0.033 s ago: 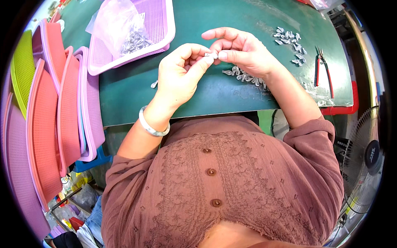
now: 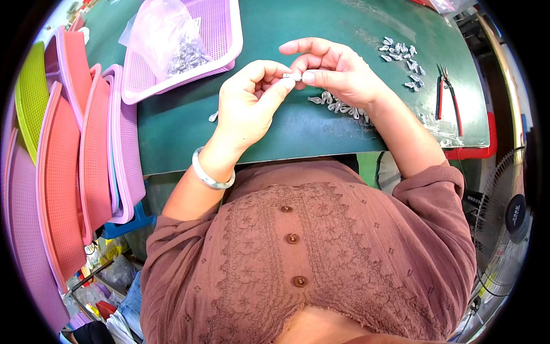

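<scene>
Two hands pinch one small silver piece above a green table.

At the far left, a stack of pink and purple mesh trays (image 2: 86,160) stands on edge beside the green table (image 2: 189,126), crowding that side. A purple mesh basket (image 2: 220,34) sits on the table's upper left, holding a clear bag of small metal parts (image 2: 172,40). The left hand (image 2: 249,100) and right hand (image 2: 338,69) meet over the table's middle, fingertips closed together on a small silver piece (image 2: 293,75). Bare green surface lies below the left hand, down to the near edge. A loose pile of silver pieces (image 2: 338,104) rests under the right wrist; another cluster (image 2: 404,57) lies further right, red-handled pliers (image 2: 448,94) beside it near the right edge.
</scene>
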Motion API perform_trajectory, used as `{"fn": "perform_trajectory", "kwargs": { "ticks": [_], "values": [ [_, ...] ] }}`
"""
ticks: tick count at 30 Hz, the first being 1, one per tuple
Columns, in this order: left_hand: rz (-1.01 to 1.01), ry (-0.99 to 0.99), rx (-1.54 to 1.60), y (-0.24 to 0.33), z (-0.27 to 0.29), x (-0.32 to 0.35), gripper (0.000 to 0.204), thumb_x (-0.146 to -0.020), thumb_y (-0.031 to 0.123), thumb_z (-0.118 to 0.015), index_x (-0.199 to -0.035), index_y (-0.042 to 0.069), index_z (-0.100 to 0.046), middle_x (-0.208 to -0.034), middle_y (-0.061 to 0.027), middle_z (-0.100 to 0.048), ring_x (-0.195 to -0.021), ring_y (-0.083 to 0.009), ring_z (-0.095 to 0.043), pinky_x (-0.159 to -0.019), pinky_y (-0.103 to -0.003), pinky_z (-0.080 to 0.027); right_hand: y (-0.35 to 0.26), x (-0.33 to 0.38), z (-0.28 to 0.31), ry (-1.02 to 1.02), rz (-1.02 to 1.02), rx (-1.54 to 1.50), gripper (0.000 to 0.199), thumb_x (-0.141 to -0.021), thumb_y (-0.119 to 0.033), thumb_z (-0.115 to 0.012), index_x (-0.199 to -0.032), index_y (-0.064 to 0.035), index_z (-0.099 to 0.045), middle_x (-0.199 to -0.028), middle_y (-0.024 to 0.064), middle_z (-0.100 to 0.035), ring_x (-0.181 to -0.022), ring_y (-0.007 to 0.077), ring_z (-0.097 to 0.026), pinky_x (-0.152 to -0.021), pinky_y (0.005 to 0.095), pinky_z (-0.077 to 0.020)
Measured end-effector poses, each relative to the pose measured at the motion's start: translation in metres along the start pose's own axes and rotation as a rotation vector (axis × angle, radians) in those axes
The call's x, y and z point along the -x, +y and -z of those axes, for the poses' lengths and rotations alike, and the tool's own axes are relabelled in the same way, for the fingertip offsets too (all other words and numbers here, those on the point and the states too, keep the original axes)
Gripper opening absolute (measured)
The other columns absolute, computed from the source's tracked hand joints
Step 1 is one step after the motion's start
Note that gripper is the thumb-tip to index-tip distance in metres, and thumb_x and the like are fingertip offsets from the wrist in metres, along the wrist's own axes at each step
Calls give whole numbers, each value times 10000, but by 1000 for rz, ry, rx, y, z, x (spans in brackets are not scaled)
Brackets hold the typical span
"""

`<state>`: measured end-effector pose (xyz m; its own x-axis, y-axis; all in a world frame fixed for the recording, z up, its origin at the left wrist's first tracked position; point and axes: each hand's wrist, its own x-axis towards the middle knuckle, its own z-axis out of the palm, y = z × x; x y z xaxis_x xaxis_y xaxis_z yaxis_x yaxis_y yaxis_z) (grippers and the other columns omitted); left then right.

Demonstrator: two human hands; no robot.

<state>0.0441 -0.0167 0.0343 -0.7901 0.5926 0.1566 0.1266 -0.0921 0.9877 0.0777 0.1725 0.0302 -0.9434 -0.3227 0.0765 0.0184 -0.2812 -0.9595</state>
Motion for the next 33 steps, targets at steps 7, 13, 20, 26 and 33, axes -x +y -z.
{"fn": "perform_trajectory", "kwargs": {
  "ticks": [7,13,20,26,33],
  "values": [
    [-2,54,-18,-8,1,6,80,-815,33,-627,-884,-5,-619,-779,-9,-604,-692,-52,-547,-617,-175,-445,-2,4,-5,7,43,98,481,-813,-24,-589,-1256,22,-408,-916,48,-587,-848,86,-542,-770,201,-432],
    [6,65,-28,-13,2,7,73,-808,41,-642,-866,0,-630,-766,-4,-601,-675,-48,-537,-599,-177,-442,-1,6,-5,7,53,158,432,-815,-16,-589,-1224,-6,-450,-922,52,-606,-873,96,-555,-798,237,-439],
    [-9,74,-42,-16,2,9,84,-802,37,-646,-877,4,-633,-760,-4,-601,-665,-45,-535,-581,-171,-438,-3,6,-8,51,40,190,440,-813,-35,-605,-1225,-8,-453,-902,42,-608,-853,86,-550,-784,234,-436],
    [-4,67,60,-13,-3,10,134,-804,62,-649,-922,7,-619,-770,-9,-609,-657,-49,-546,-571,-175,-452,0,7,-10,75,179,388,491,-785,47,-593,-1247,-10,-436,-894,41,-576,-845,93,-540,-778,226,-437],
    [119,63,47,-13,1,11,136,-825,103,-632,-920,8,-614,-779,-16,-616,-646,-58,-563,-558,-184,-463,5,5,-11,81,270,507,522,-768,86,-588,-1255,-12,-427,-902,52,-564,-878,117,-539,-836,269,-431]
  ]
}}
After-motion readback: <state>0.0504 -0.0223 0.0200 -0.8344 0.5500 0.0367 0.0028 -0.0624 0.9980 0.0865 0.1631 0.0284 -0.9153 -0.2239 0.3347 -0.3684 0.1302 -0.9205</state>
